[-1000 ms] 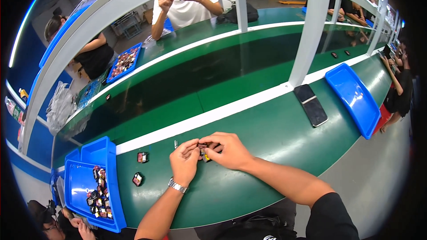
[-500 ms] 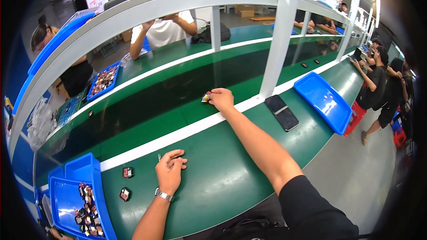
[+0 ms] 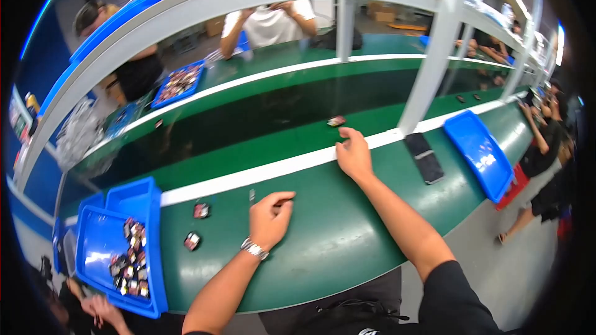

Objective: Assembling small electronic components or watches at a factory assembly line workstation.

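My right hand (image 3: 355, 155) hangs over the white rail at the belt's near edge, its fingers loosely bent and apart, holding nothing. Just beyond its fingertips a small dark-and-reddish part (image 3: 336, 121) lies on the green belt (image 3: 279, 142). My left hand (image 3: 270, 218), with a metal watch on the wrist, hovers over the green worktop; thumb and forefinger are apart and nothing shows between them. Beside its knuckles is a small thin metallic piece (image 3: 252, 196). To its left on the worktop lie two small black-and-red parts, one farther (image 3: 202, 210) and one nearer (image 3: 192, 240).
At left, a blue tray (image 3: 93, 254) holds many similar parts. A dark phone-like object (image 3: 424, 159) and another blue tray (image 3: 456, 129) lie at right. A grey upright post (image 3: 433, 56) rises by the rail. Across the belt sits a person in white (image 3: 273, 28).
My right hand has let go of the small part, left it on the belt and drawn back toward me. My left hand stays near the metallic piece. The whole view has shifted.
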Available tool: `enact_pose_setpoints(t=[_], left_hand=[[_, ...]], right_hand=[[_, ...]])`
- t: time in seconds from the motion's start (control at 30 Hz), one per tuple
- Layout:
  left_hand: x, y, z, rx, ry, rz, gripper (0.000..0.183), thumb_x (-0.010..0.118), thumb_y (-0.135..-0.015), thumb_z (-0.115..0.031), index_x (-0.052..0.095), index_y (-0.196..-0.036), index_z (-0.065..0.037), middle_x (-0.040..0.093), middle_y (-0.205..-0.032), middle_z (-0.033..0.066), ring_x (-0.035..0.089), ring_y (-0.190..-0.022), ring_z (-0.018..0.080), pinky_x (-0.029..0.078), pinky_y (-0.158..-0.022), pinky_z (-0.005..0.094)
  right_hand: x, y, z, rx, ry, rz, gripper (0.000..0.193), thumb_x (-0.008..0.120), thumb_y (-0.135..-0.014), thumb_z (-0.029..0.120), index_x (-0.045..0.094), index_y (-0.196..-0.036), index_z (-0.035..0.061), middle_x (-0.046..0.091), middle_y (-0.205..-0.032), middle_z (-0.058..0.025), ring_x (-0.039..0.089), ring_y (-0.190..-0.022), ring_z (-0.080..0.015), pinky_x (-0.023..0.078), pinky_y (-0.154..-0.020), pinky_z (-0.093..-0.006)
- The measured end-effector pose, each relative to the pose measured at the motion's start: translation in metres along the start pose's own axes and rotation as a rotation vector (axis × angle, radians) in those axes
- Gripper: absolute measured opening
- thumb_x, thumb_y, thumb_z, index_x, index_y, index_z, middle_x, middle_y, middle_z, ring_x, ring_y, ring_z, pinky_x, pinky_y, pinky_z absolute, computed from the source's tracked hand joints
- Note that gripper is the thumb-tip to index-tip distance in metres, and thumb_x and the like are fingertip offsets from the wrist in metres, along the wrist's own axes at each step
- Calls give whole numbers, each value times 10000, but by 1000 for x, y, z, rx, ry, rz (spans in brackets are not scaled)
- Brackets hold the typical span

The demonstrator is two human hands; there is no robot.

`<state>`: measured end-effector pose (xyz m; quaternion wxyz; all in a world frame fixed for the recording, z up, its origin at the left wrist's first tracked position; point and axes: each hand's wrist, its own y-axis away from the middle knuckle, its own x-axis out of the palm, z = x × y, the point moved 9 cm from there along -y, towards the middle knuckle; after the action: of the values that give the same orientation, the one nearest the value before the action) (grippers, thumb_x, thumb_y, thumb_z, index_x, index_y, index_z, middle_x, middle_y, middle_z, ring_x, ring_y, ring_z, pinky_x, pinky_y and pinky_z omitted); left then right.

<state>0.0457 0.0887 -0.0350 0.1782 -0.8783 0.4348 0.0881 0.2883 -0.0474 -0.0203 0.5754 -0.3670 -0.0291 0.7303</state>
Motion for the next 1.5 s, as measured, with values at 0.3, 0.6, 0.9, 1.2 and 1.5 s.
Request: enact_pose_setpoints(t=[0.3, 0.6, 0.9, 1.2, 1.5], left_hand=[[-5, 13, -52, 167, -194, 136, 186, 642, -877, -47, 710, -1046, -10, 723, -1053, 140, 716, -808, 223, 576, -741, 305], [-176, 40, -17, 4, -609, -357, 212, 660, -862, -74, 705, -1063, -22, 712, -1057, 148, 697, -902, 283, 569, -742, 347], [-179, 13, 15, -199, -897, -160, 566, 830, -741, -327, 676, -1150, 33, 643, -1063, 178, 611, -1015, 344, 486, -929, 420], [-53, -4, -75, 219, -273, 266, 570, 762, -699, -53, 644, -1256, -27, 606, -1166, 102, 617, -902, 182, 529, -789, 291], [-28, 7, -60, 257, 264, 291, 660, 728, -761, 109, 530, -1378, -19, 551, -1324, 158, 610, -1144, 228, 578, -853, 313]], right_hand=[[19, 56, 62, -153, -251, 348, 131, 655, -846, 8, 700, -969, -1, 673, -785, -62, 555, -602, -88, 462, -574, -257], [16, 57, 67, -87, -274, 396, 101, 647, -849, 13, 701, -933, -5, 649, -743, -69, 532, -577, -113, 445, -557, -267], [16, 62, 77, -129, -293, 447, 112, 640, -843, 7, 693, -941, -3, 664, -807, -91, 584, -620, -150, 482, -598, -286], [39, 111, 106, 182, -819, 783, 358, 659, -948, 124, 571, -1270, -6, 660, -903, -64, 639, -739, -99, 550, -647, -252], [35, 118, 118, 153, -1008, 809, 383, 669, -942, 72, 544, -1293, -19, 680, -937, -93, 659, -789, -98, 569, -678, -247]])
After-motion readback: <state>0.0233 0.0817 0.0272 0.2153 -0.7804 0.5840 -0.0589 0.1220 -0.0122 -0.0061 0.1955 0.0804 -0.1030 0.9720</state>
